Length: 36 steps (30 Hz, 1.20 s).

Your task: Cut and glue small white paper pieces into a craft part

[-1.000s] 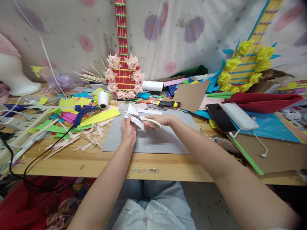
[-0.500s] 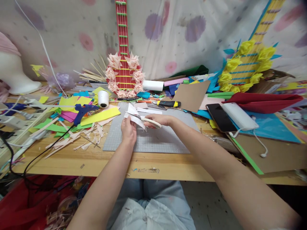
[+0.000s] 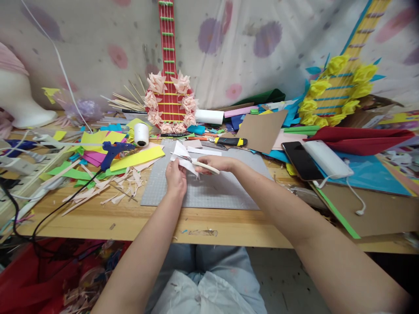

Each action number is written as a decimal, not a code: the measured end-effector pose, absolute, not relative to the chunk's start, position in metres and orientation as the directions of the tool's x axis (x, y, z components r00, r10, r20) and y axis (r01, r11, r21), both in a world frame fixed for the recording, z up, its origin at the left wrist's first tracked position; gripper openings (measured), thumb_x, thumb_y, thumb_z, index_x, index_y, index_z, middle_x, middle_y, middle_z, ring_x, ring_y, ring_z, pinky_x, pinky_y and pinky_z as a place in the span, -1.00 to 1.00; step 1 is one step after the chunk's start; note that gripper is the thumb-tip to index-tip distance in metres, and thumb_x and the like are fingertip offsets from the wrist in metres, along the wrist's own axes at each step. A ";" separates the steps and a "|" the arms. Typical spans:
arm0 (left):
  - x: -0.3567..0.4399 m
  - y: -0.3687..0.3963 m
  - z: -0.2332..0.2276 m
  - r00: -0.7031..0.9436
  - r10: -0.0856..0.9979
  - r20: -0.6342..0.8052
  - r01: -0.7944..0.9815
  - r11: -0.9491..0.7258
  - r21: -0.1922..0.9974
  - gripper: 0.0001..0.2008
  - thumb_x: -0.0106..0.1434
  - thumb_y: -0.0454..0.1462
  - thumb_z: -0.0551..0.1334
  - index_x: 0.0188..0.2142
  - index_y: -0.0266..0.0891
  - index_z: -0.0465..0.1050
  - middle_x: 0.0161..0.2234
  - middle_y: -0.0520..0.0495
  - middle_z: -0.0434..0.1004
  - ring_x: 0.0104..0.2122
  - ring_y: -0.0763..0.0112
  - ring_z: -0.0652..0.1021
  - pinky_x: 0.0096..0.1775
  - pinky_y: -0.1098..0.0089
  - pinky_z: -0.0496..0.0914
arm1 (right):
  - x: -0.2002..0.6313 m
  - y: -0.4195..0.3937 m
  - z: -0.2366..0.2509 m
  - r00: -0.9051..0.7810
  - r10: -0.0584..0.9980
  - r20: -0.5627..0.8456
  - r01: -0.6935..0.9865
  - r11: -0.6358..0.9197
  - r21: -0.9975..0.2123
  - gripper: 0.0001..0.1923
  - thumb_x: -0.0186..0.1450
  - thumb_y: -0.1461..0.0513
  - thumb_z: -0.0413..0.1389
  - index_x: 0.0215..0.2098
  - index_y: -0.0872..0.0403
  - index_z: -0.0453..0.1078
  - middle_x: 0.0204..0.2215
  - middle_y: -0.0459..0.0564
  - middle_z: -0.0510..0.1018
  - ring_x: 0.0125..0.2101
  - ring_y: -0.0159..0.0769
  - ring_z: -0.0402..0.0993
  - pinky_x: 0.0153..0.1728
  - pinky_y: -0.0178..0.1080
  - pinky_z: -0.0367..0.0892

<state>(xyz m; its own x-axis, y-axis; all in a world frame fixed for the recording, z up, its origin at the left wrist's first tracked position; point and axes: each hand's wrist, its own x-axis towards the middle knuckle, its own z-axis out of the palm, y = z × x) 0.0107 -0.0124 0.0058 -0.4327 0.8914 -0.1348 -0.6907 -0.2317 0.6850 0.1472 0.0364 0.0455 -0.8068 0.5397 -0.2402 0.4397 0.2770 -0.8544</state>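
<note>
Over the grey cutting mat [image 3: 225,192], my left hand [image 3: 176,176] is closed on a piece of white paper [image 3: 180,149], pinching its lower edge. My right hand [image 3: 216,164] grips a pair of scissors with cream handles [image 3: 207,167]. The scissor blades point left and lie across the paper, just above my left fingertips. Part of the paper hangs below the blades, between the two hands. On the mat behind them lies a white paper strip [image 3: 204,151]. My right fingers are partly hidden behind the handles.
A blue glue gun [image 3: 113,153], paper scraps [image 3: 94,187] and a thread spool [image 3: 141,134] are to the left. Behind the mat are a utility knife [image 3: 231,141] and a red flower-trimmed paper guitar [image 3: 169,102]. A phone [image 3: 300,160] and white power bank [image 3: 328,158] lie right.
The scissor handles have drawn closer together and the blades have closed somewhat across the paper. Both hands stay in nearly the same place.
</note>
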 end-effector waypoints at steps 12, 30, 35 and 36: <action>0.011 -0.012 0.006 -0.416 0.903 -0.111 -0.700 -0.239 0.673 -0.94 0.04 -0.38 0.12 -0.49 -0.32 0.36 -0.50 -0.04 0.50 -0.48 0.52 0.50 -0.35 0.50 0.36 | 0.147 0.035 0.043 -0.789 0.563 -0.246 0.443 0.242 -0.863 -0.57 0.05 -0.08 0.09 -0.49 0.13 0.18 -0.67 -0.20 0.26 -0.65 -0.55 0.14 -0.65 -0.44 0.05; -0.017 -0.003 0.002 -0.755 0.646 -0.114 -0.409 -0.328 0.852 -0.87 0.08 -0.30 0.13 -0.53 -0.25 0.17 -0.56 0.12 0.32 -0.50 0.60 0.42 -0.37 0.54 0.30 | 0.162 0.029 0.054 -0.896 0.377 -0.234 0.309 0.150 -0.939 -0.46 0.05 -0.18 -0.01 -0.42 0.15 0.20 -0.63 -0.18 0.22 -0.63 -0.54 0.14 -0.65 -0.42 0.08; -0.034 -0.004 0.013 -0.844 0.530 0.081 -0.187 -0.433 0.882 -0.90 0.10 -0.32 0.14 -0.49 -0.22 0.19 -0.48 0.08 0.35 -0.40 0.61 0.45 -0.30 0.58 0.30 | 0.202 0.030 0.057 -0.765 0.612 -0.202 0.393 0.195 -0.899 -0.48 0.09 -0.18 -0.07 -0.39 0.12 0.18 -0.62 -0.14 0.24 -0.62 -0.50 0.14 -0.62 -0.39 0.08; -0.034 -0.004 0.017 -0.826 0.557 0.080 -0.218 -0.448 0.867 -0.89 0.11 -0.33 0.13 -0.49 -0.22 0.18 -0.46 0.07 0.37 -0.38 0.60 0.46 -0.27 0.56 0.32 | 0.211 0.031 0.055 -0.671 0.711 -0.209 0.492 0.217 -0.843 -0.51 0.10 -0.16 -0.06 -0.41 0.11 0.18 -0.61 -0.13 0.26 -0.61 -0.49 0.14 -0.61 -0.38 0.07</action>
